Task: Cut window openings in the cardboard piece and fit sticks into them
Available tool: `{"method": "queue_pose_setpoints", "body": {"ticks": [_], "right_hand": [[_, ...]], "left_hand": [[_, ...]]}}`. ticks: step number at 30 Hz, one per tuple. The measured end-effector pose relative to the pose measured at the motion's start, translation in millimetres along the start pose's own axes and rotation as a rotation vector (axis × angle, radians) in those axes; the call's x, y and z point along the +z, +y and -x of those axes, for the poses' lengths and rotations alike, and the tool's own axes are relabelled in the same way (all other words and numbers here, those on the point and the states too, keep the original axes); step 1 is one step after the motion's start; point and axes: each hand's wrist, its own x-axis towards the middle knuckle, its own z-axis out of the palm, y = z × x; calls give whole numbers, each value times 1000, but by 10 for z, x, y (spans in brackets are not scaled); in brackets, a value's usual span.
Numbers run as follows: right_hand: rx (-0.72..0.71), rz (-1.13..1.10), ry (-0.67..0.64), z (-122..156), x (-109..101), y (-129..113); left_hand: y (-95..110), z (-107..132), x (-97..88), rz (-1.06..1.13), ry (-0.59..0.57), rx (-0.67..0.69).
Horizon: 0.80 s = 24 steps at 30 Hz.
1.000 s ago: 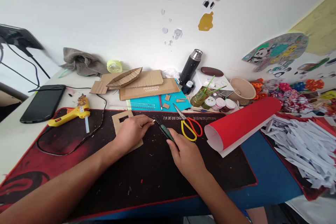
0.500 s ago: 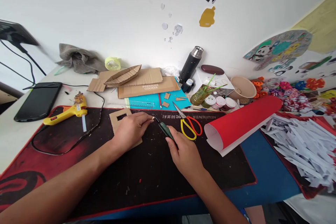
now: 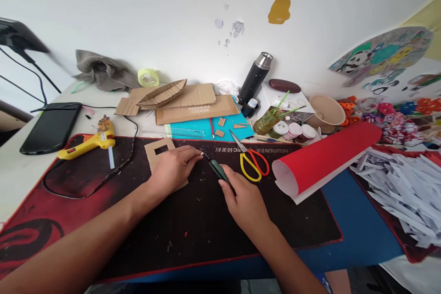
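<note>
Right grip (image 3: 246, 203) holds green tool (image 3: 219, 170); cardboard (image 3: 198, 111) reads "PRESSURE COOKER".

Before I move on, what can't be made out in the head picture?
Head view: anything the bare left hand pinches; too small, covered by that hand.
Head view: part of the flat brown cardboard with a rectangular hole, hidden by that hand.
Head view: the rear of the slim green-handled tool, covered by the bare right hand.
Head view: some white paper strips, cut off by the right edge.
</note>
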Motion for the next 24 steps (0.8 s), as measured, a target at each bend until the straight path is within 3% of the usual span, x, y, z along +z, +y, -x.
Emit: {"method": "queue_pose_setpoints", "body": {"ticks": [6,14,24], "right_hand": [[67,-226,-13,31,28,-8],[282,-531,-3,53,74,36],[162,-381,2,35,53,-3]], "left_hand": [[-1,5,-14,-1,-18,-1],[4,4,-23,67,-24,-66],[22,-3,-38,84,-22,-131]]}}
